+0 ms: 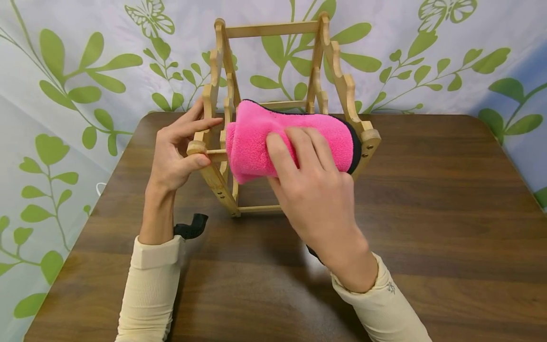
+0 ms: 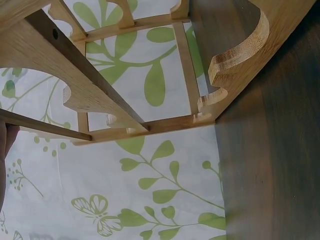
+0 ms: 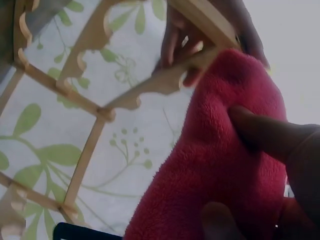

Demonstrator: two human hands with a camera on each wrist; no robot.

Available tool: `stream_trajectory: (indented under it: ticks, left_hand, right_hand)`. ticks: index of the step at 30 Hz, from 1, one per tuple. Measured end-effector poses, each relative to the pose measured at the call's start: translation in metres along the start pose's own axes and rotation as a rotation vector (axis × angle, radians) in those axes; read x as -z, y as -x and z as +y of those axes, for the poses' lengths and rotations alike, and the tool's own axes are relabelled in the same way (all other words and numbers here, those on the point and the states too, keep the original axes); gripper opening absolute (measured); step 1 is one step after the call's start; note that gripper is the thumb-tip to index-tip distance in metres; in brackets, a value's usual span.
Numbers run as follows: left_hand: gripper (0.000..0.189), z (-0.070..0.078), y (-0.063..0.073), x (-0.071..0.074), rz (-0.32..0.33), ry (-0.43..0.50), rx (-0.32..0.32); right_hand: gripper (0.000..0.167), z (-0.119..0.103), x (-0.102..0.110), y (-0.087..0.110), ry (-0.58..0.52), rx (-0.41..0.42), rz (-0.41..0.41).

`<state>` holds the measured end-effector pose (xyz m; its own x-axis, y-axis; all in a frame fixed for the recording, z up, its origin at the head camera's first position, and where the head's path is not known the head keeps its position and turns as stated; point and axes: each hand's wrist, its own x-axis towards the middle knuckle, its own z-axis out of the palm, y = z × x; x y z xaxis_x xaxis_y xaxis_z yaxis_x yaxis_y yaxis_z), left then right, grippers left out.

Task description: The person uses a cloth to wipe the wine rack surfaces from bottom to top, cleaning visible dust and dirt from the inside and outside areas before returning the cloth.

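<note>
A light wooden rack [image 1: 273, 30] with scalloped side rails stands on the table. My left hand [image 1: 171, 149] grips its near left upper corner, thumb in front and fingers behind the side rail. My right hand [image 1: 318, 199] holds a fluffy pink cloth [image 1: 252, 142] with a dark underside, draped along the rack's upper front bar and mostly hiding it. In the right wrist view, fingers press into the cloth [image 3: 200, 150] near the corner held by the left hand [image 3: 187, 37]. The left wrist view mainly shows the rack's notched rails [image 2: 100, 95], with a sliver of fingers at the left edge.
The rack rests near the back of a dark brown wooden table [image 1: 436, 213]. Beside my left wrist is a small black curved object [image 1: 192, 227]. A white curtain with green leaves [image 1: 94, 80] hangs behind the table and along its left side.
</note>
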<state>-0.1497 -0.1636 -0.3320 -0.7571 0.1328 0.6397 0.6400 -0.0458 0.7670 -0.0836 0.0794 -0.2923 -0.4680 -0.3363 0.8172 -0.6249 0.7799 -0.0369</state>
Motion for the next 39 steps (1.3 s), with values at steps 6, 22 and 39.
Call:
stream_trajectory:
  ticks: [6, 22, 39]
  left_hand:
    - [0.078, 0.0, 0.0, 0.0, -0.008, 0.0, 0.001]
    - [0.087, 0.001, -0.003, 0.001, 0.007, -0.004, -0.028]
    - [0.088, -0.001, -0.003, -0.003, 0.025, -0.046, -0.033]
  right_hand:
    - [0.017, 0.013, 0.011, 0.0, -0.081, 0.016, 0.006]
    - [0.025, -0.003, -0.004, -0.002, -0.234, 0.05, 0.145]
    - [0.018, 0.02, 0.013, -0.001, -0.16, 0.051, 0.081]
